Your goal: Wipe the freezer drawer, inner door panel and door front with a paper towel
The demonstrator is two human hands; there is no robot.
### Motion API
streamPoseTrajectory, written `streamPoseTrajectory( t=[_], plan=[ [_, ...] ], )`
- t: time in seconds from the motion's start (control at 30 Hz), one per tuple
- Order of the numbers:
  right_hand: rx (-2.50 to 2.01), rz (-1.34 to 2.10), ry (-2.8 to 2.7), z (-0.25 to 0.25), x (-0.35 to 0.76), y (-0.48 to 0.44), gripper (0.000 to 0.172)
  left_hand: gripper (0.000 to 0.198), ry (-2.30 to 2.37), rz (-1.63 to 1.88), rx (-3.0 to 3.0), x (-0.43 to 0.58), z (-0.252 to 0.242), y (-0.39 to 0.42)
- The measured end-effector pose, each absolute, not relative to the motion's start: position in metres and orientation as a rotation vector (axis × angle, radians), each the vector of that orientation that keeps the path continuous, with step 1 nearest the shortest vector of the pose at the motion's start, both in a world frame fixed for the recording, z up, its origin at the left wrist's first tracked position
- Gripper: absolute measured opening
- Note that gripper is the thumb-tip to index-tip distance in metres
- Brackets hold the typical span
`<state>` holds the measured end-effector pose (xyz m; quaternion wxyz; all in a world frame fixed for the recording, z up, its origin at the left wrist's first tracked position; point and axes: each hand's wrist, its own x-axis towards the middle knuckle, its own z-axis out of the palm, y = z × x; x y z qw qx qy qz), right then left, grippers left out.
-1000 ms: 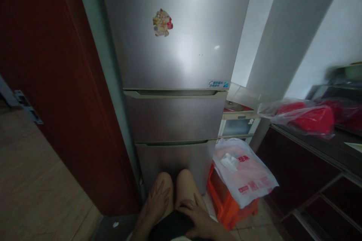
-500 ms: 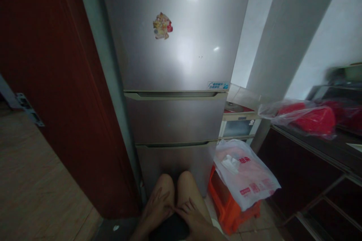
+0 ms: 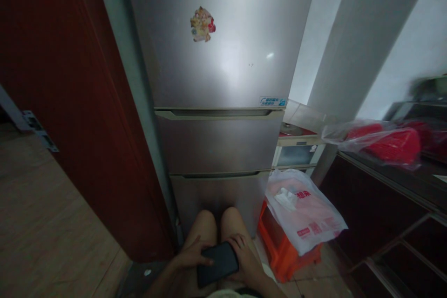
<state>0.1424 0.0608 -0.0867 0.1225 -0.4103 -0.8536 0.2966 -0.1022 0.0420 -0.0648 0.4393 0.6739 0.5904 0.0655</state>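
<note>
A dark, flat, rounded rectangular object, like a phone [image 3: 219, 264], lies tilted over the person's thighs at the bottom centre. My left hand [image 3: 196, 256] grips its left side, the thumb on top. At its right edge is my right hand [image 3: 242, 255], its fingers bent around the upper right corner. Bare knees [image 3: 231, 221] point at the lowest drawer of a silver fridge [image 3: 220, 144], whose doors are closed. A worn sticker [image 3: 202, 24] is on the upper door.
Right of the knees, an orange stool [image 3: 279, 258] bears a white plastic bag [image 3: 314, 214]. Farther right, a clear bag with red contents [image 3: 394, 143] lies on a dark counter [image 3: 370, 167]. A red-brown door [image 3: 104, 149] stands at the left.
The dark phone-like object now shows between my hands, which earlier lay spread on the thighs. The view has tipped slightly downward.
</note>
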Motion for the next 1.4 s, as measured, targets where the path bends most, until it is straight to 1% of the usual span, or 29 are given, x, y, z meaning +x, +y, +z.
streamPoseTrajectory(
  t=[0.17, 0.4, 0.57, 0.73, 0.9, 1.3, 1.4],
  plan=[
    [-1.189, 0.869, -2.487, -0.086, 0.141, 0.058, 0.102, 0.075, 1.483, 0.149, 1.569, -0.103, -0.073, 0.041],
    [-1.196, 0.882, -2.501, -0.082, 0.142, 0.057, 0.100, 0.076, 1.456, 0.123, 1.587, -0.103, -0.061, 0.039],
    [-1.187, 0.878, -2.495, -0.083, 0.143, 0.057, 0.099, 0.066, 1.352, 0.176, 1.503, -0.107, -0.061, 0.042],
    [-1.184, 0.858, -2.494, -0.086, 0.143, 0.057, 0.099, 0.064, 1.327, 0.210, 1.497, -0.109, -0.069, 0.045],
    [-1.194, 0.857, -2.506, -0.082, 0.143, 0.056, 0.100, 0.061, 1.347, 0.191, 1.503, -0.108, -0.064, 0.043],
    [-1.143, 0.832, -2.509, -0.083, 0.143, 0.058, 0.098, 0.081, 1.398, 0.103, 1.587, -0.111, -0.064, 0.043],
    [-1.128, 0.826, -2.497, -0.086, 0.144, 0.059, 0.098, 0.077, 1.369, 0.129, 1.589, -0.110, -0.063, 0.043]
  ],
)
